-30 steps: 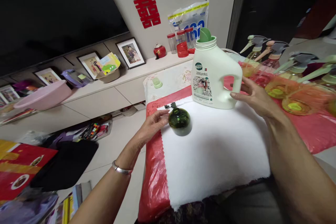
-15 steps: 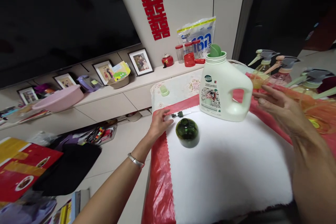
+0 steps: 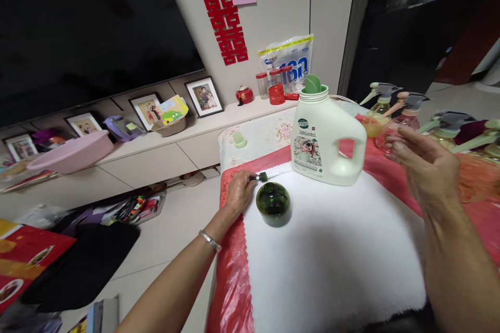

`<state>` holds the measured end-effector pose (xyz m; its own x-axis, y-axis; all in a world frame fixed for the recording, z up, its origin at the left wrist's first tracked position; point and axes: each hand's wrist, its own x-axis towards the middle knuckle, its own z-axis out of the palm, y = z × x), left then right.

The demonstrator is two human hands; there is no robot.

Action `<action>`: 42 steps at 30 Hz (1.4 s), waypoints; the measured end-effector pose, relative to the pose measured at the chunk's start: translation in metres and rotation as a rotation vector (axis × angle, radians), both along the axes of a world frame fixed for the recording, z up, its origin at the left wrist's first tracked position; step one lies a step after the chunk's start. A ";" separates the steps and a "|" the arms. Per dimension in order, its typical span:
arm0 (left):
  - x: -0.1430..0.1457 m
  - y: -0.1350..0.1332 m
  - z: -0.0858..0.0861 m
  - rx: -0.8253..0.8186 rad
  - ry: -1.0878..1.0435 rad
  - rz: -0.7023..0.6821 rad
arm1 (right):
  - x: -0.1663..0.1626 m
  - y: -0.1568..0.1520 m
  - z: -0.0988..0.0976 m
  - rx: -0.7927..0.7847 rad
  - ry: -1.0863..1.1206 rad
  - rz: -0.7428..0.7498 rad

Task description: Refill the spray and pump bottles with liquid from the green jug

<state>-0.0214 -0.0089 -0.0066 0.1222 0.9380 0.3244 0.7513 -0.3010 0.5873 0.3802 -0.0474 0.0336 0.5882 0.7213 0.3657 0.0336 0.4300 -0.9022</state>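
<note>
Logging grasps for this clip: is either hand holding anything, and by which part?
The left hand touches the green pump top at its nozzle end, opposite the white tube; whether it is gripped cannot be told. The right hand holds nothing.

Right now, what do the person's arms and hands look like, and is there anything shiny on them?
The left arm and right arm show no sleeves. The left hand and right hand wear no gloves. A shiny, silver-coloured bangle circles the left wrist; none shows on the right.
</note>
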 end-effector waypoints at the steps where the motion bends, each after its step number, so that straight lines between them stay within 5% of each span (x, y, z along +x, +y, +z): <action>1: -0.001 -0.002 0.002 0.005 -0.010 0.004 | 0.000 0.000 0.001 0.008 -0.003 0.002; 11: -0.033 -0.022 0.049 0.081 -0.190 0.126 | -0.005 -0.003 0.001 -0.036 -0.029 0.033; 18: -0.043 -0.037 0.123 0.213 -0.608 0.120 | -0.006 -0.004 0.006 -0.025 -0.004 0.012; 23: -0.020 -0.055 0.162 0.332 -0.533 0.010 | -0.008 -0.007 0.010 0.011 -0.013 0.013; 32: 0.000 -0.066 0.176 0.404 -0.104 -0.036 | -0.019 -0.025 0.032 0.049 -0.068 0.038; 42: 0.021 -0.065 0.168 0.371 0.059 -0.189 | -0.039 -0.037 0.040 0.069 -0.187 0.153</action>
<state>-0.0009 -0.0735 0.1617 0.3098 0.7182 0.6231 0.6917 -0.6199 0.3706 0.3411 -0.0841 0.0741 0.3916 0.7663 0.5093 0.1265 0.5034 -0.8547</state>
